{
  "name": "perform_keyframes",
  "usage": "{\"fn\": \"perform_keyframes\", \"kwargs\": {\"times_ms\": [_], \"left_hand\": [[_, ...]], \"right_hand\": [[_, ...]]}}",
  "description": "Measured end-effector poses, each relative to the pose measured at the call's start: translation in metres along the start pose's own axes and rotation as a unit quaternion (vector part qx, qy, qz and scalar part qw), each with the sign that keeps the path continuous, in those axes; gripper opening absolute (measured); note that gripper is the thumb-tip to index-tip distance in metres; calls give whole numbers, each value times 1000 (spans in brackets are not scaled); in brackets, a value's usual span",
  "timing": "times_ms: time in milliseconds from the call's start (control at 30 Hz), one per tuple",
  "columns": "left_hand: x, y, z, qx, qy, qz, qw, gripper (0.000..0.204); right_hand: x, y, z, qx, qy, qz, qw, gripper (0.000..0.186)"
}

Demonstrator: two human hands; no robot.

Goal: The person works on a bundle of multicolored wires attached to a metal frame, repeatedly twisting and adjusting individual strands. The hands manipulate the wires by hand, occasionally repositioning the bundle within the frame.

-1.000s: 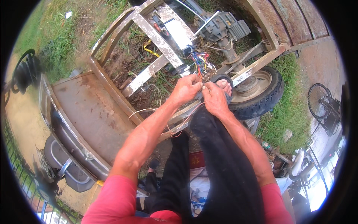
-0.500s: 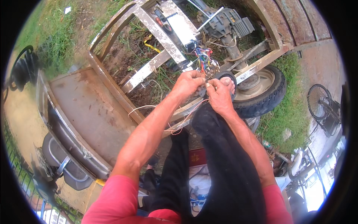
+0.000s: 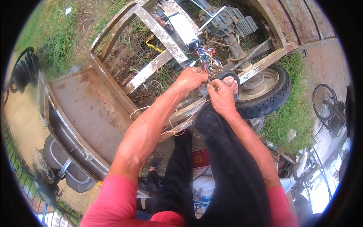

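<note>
In front of my raised knee, my left hand point(image 3: 191, 80) and my right hand point(image 3: 222, 94) are close together, fingers pinched. Thin wire appears to be held between their fingertips; its exact ends are too small to make out. Just beyond the fingers, a bundle of coloured wires point(image 3: 207, 56) with several connectors spreads from a silver finned controller box point(image 3: 183, 28). A pale orange wire point(image 3: 196, 110) rises toward my right hand and trails loosely below my left wrist. My bare foot point(image 3: 230, 81) rests beside the right hand.
A worn metal vehicle frame point(image 3: 153, 72) surrounds the work, with a motor and axle point(image 3: 238, 24) and a tyre point(image 3: 270, 102) at right. Red-handled pliers point(image 3: 165, 23) lie by the box. A rusty panel point(image 3: 90, 102) is at left, a bicycle point(image 3: 327, 108) far right.
Both hands stay nearly in place, still pinching. My left forearm and elbow have shifted slightly, and the loose orange wire has moved left, hanging below the left forearm.
</note>
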State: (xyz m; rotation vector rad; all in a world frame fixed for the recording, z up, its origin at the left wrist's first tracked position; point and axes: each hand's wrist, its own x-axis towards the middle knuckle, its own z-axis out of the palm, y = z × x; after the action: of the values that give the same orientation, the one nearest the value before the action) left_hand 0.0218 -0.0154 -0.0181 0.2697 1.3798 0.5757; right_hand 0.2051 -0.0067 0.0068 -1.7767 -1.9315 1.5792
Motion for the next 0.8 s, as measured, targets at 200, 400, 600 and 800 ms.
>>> {"fn": "perform_keyframes", "kwargs": {"times_ms": [200, 400, 600, 800], "left_hand": [[5, -17, 8, -98, 9, -15, 995, 7], [2, -26, 26, -162, 61, 13, 985, 8], [1, -40, 25, -241, 33, 20, 970, 8], [5, -42, 24, -196, 49, 32, 979, 7]], "right_hand": [[-1, -5, 0, -11, -4, -1, 1000, 28], [3, 0, 0, -27, -5, -14, 1000, 30], [7, 11, 3, -20, -8, -26, 999, 30], [10, 1, -8, 46, -89, 69, 993, 37]]}}
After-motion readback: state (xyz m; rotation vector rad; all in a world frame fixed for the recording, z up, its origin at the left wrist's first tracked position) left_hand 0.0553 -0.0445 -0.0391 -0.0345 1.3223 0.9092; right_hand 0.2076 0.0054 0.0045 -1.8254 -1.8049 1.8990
